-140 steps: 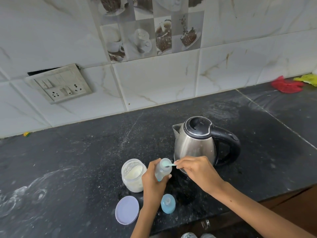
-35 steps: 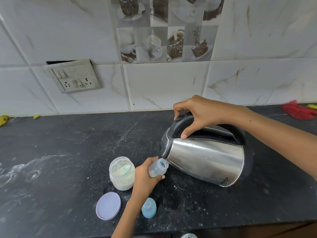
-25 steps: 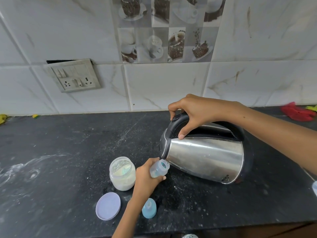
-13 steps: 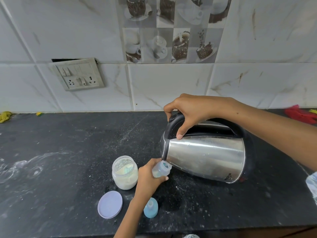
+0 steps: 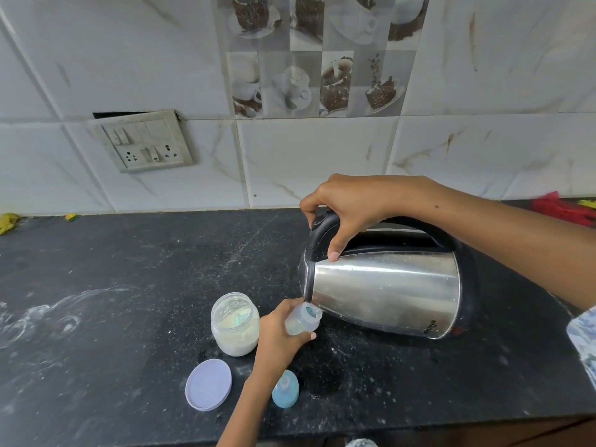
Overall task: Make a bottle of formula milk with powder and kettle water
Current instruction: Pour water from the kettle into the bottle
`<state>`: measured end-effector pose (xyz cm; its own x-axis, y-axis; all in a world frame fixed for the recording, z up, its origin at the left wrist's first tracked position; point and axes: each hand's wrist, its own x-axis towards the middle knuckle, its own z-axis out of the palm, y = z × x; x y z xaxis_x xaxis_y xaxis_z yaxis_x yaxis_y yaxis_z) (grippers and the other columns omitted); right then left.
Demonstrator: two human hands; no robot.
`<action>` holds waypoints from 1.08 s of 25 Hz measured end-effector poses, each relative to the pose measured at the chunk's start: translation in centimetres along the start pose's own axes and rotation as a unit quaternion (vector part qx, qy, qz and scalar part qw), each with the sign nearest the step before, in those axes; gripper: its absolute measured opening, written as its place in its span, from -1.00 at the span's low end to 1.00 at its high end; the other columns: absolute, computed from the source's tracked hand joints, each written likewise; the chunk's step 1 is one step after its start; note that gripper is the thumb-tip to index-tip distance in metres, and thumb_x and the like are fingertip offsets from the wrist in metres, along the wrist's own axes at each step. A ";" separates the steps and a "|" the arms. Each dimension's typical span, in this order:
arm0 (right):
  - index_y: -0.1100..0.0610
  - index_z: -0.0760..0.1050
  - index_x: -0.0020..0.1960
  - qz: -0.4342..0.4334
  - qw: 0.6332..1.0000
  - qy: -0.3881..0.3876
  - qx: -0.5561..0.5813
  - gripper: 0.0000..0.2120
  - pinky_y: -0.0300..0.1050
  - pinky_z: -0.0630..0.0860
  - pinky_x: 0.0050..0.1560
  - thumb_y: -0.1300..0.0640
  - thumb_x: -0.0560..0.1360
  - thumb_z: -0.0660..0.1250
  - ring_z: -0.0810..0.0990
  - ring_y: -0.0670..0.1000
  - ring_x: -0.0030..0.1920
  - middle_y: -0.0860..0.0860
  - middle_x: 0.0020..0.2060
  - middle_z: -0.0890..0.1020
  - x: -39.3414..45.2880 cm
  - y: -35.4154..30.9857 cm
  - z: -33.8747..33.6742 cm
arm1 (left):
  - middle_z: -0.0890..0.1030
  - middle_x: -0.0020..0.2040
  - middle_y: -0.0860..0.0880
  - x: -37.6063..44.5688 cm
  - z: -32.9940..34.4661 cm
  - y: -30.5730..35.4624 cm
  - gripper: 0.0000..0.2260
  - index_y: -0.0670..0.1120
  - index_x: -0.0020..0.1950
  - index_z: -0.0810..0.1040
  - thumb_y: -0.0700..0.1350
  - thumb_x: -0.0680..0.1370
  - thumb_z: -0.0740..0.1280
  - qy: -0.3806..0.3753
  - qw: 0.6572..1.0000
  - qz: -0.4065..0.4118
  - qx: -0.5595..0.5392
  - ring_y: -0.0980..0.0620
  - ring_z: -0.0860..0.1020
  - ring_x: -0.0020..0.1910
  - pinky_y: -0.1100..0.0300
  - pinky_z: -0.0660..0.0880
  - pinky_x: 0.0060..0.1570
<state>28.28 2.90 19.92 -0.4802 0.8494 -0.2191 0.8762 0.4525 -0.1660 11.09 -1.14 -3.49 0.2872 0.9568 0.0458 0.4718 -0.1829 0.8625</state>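
Change: kettle tipped slightly further since half a second ago, spout now at the bottle mouth.
Bottle (image 5: 302,321): light, small, tips easily; left hand (image 5: 277,335) grip wraps its body above the counter (image 5: 129,285).
Kettle (image 5: 383,285): heavy, smooth steel, likely hot; right hand (image 5: 346,204) grip curls round the handle top.

A black stone counter (image 5: 129,285), dusted with white powder smears toward its left end, carries an open jar of white powder (image 5: 234,324) near the front edge. A lilac lid (image 5: 208,384) lies flat just in front of the jar, and a blue bottle cap (image 5: 285,389) stands beside the lid. Red cloth (image 5: 561,210) and yellow scraps (image 5: 8,221) lie along the back edge.
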 end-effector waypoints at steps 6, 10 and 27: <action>0.04 0.45 -0.10 0.005 1.000 -0.012 -0.003 -0.60 -0.21 0.34 -0.39 -0.02 0.24 0.61 0.60 0.11 -0.32 -0.04 -0.49 0.52 -0.1 -0.2 -0.2 | 0.52 -0.05 0.25 -0.2 0.1 -0.2 -0.51 0.04 0.14 0.50 -0.18 0.29 0.57 -0.002 1.000 -0.002 0.002 0.26 0.47 -0.05 0.58 0.34 -0.15; 0.03 0.45 -0.11 0.006 1.000 -0.016 -0.007 -0.60 -0.20 0.35 -0.38 -0.02 0.24 0.62 0.58 0.06 -0.33 -0.02 -0.47 0.53 0.1 -0.6 -0.4 | 0.53 -0.03 0.21 -0.2 0.2 -0.1 -0.52 0.02 0.16 0.51 -0.18 0.30 0.56 -0.003 1.000 0.001 0.004 0.25 0.46 -0.03 0.61 0.33 -0.17; 0.09 0.46 -0.08 0.017 0.998 -0.042 -0.032 -0.59 -0.23 0.33 -0.40 0.02 0.24 0.62 0.60 0.05 -0.29 0.05 -0.38 0.57 0.6 -1.4 -1.0 | 0.59 0.09 0.13 -0.6 0.5 -0.7 -0.49 0.00 0.20 0.52 -0.19 0.30 0.56 -0.010 1.000 0.001 0.006 0.16 0.49 0.09 0.30 0.39 0.12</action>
<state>26.80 2.98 20.97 -0.4502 0.8398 -0.3034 0.8913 0.4430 -0.0964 11.05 -1.67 -4.37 0.3040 0.9519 0.0377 0.4806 -0.1875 0.8567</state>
